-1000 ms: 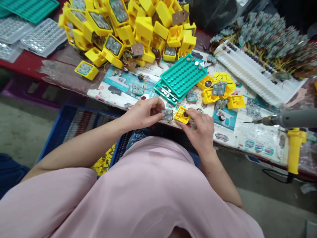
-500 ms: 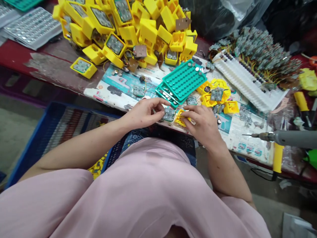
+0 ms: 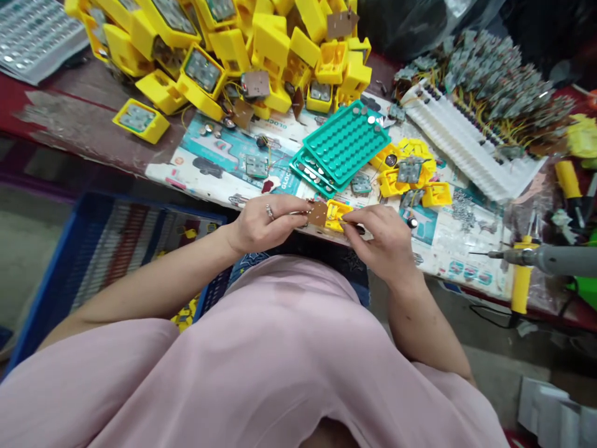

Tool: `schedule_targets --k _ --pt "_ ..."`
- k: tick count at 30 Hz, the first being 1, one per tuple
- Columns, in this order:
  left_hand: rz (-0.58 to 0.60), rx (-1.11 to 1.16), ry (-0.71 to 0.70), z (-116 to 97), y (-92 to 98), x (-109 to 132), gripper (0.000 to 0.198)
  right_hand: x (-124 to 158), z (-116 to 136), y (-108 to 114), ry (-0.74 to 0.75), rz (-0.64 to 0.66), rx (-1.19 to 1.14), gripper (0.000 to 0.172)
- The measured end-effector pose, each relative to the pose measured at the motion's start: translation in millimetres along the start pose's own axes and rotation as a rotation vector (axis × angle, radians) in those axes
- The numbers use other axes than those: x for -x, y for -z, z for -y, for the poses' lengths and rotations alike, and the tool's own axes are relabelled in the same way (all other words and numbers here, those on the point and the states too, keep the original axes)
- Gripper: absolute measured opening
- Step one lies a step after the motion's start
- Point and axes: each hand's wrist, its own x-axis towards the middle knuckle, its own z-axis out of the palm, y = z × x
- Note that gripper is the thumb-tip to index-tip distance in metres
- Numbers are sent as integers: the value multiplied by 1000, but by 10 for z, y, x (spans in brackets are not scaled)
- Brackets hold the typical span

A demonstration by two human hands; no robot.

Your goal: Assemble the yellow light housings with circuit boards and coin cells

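Head view, brown board (image 3: 318,214) beside yellow housing (image 3: 334,211), between both hands (image 3: 261,225) (image 3: 386,241)

At the counter's (image 3: 93,134) near edge, the small case (image 3: 336,213) is smooth yellow plastic with a soft sheen; the board (image 3: 318,214) beside it shows a flat, matt brown face. Smooth green plastic trays (image 3: 342,149) hold shiny metal discs (image 3: 372,120). The printed sheet (image 3: 282,149) looks like paper. Glossy black plastic film (image 3: 415,28) covers something beyond the far edge. The shirt (image 3: 289,348) is matt pink cloth.
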Motion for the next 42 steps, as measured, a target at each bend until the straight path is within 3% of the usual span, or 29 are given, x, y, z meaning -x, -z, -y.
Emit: schedule_targets --k 6,9,13,16,19,21,23,26,28,32,34,39,42 --pt "35 -8 99 -10 12 73 18 31 63 20 -40 37 -46 4" --pt "24 -28 81 -8 13 65 15 39 102 27 -56 54 -85 4" --pt "28 -104 35 -9 41 3 14 95 173 20 -63 92 -136 10" --pt "68 -109 82 -18 78 -39 19 166 213 25 -37 161 -132 18" --pt "132 -69 165 -2 119 -49 20 202 192 41 -60 98 -136 14" --pt "196 -41 224 23 154 -62 18 193 139 37 -126 -13 -116 10" --pt "279 -10 288 40 191 -106 19 168 72 5 -174 -55 -92 17" --pt "365 46 389 -1 216 -239 27 139 -4 -88 -177 46 -114 52" --pt "409 21 425 -79 186 -349 25 137 -19 -156 -194 127 -129 62" --pt "650 -218 380 -216 56 -526 33 150 0 -231 -243 182 -96 55" --pt "788 -279 333 -217 15 -585 28 148 7 -233 -238 192 -99 50" --pt "965 -192 212 -63 54 -720 26 107 6 -207 -209 220 -149 47" --pt "1016 -105 280 39 56 -819 32 78 9 -203 -194 244 -144 47"
